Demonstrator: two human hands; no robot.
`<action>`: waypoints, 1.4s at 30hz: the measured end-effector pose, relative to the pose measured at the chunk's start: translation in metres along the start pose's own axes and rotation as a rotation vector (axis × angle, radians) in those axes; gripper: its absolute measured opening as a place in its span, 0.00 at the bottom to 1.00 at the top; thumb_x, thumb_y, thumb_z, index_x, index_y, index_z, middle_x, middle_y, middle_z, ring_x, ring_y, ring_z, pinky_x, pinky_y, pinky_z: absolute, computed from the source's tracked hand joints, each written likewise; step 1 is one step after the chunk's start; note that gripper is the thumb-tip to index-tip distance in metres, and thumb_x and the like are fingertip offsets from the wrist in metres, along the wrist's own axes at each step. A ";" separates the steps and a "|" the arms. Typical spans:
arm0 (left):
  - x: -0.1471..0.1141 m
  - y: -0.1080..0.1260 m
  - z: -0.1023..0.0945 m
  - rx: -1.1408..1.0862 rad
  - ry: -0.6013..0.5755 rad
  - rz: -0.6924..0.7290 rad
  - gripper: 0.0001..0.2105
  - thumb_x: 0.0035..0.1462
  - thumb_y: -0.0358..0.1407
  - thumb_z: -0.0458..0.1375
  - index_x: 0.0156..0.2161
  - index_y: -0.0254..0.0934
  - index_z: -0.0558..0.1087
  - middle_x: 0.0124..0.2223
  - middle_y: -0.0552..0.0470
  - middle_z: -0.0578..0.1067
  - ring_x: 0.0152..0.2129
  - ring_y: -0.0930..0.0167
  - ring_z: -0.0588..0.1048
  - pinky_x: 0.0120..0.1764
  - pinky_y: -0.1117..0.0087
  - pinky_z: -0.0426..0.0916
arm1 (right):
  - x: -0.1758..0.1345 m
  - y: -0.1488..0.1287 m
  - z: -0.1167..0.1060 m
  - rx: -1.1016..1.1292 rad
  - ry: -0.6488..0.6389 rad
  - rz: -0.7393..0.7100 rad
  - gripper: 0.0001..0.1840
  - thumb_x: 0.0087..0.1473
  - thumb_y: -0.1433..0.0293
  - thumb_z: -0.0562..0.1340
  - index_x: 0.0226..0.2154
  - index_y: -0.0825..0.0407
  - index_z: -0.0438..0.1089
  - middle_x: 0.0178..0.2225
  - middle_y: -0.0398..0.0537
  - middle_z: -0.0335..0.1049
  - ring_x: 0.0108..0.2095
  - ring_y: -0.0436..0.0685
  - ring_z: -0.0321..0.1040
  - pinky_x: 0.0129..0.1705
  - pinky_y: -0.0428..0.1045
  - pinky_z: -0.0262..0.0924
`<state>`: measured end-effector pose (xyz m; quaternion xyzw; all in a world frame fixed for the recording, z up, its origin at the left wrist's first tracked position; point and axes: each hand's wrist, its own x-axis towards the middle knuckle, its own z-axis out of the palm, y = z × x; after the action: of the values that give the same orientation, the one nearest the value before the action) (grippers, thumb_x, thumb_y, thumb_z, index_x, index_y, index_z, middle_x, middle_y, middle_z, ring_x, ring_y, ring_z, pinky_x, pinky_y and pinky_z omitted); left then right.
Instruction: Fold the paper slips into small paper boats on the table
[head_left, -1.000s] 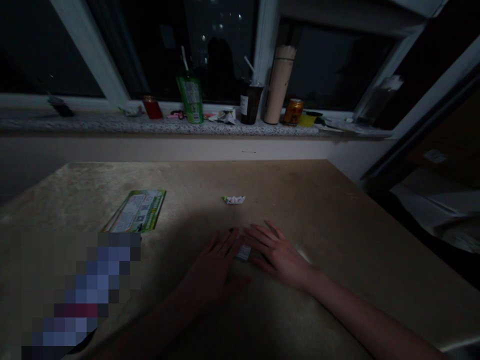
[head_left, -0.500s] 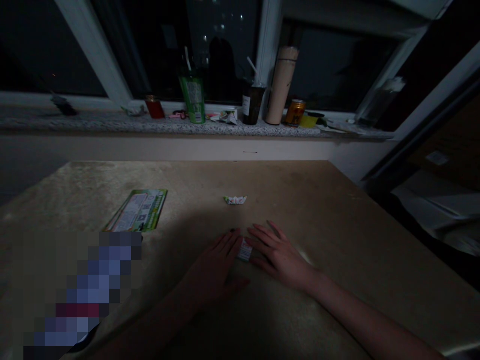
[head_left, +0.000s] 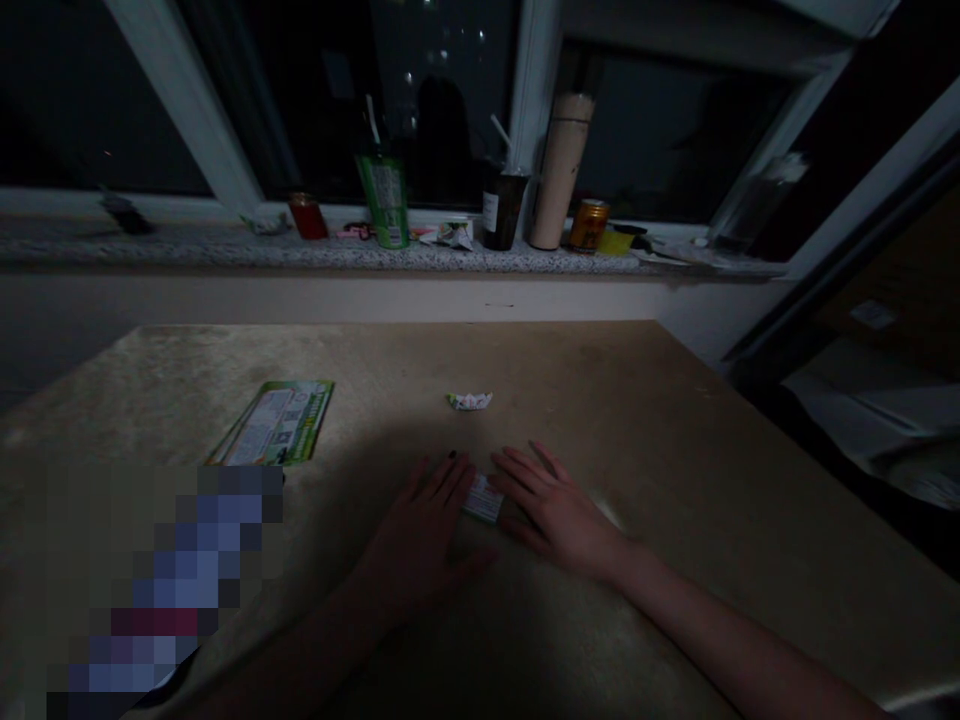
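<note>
A small piece of printed paper [head_left: 483,498] lies flat on the table between my two hands. My left hand [head_left: 424,525] is spread palm down, its fingertips at the paper's left edge. From the other side, my right hand [head_left: 555,505] rests flat with its fingers stretched over the paper's right part. Neither hand is closed around anything. Beyond them sits a small folded paper piece [head_left: 469,401], boat-like in shape, white with green. The ends of the printed paper are partly hidden under my fingers.
Green printed leaflets [head_left: 281,422] lie at the left, above a pixelated object [head_left: 172,570]. On the granite sill [head_left: 247,252] stand a green cup [head_left: 386,200], a dark cup with a straw [head_left: 502,212], a beige flask [head_left: 561,175], a gold can [head_left: 589,226] and a red jar [head_left: 307,216].
My left hand has slid a little to the left, so more of the printed paper shows between the hands. The right hand has barely shifted.
</note>
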<state>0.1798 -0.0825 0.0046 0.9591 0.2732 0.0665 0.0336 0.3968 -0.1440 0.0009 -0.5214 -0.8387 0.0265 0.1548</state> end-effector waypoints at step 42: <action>-0.009 -0.007 0.012 0.094 0.086 -0.075 0.29 0.64 0.50 0.42 0.62 0.30 0.56 0.65 0.40 0.55 0.61 0.57 0.51 0.59 0.47 0.41 | 0.021 -0.008 -0.005 0.051 0.030 -0.050 0.28 0.51 0.59 0.63 0.53 0.53 0.64 0.48 0.55 0.65 0.53 0.61 0.58 0.62 0.62 0.39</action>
<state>0.1707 -0.0816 -0.0087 0.9449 0.3131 0.0934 -0.0209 0.3831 -0.1294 0.0123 -0.4966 -0.8481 0.0362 0.1812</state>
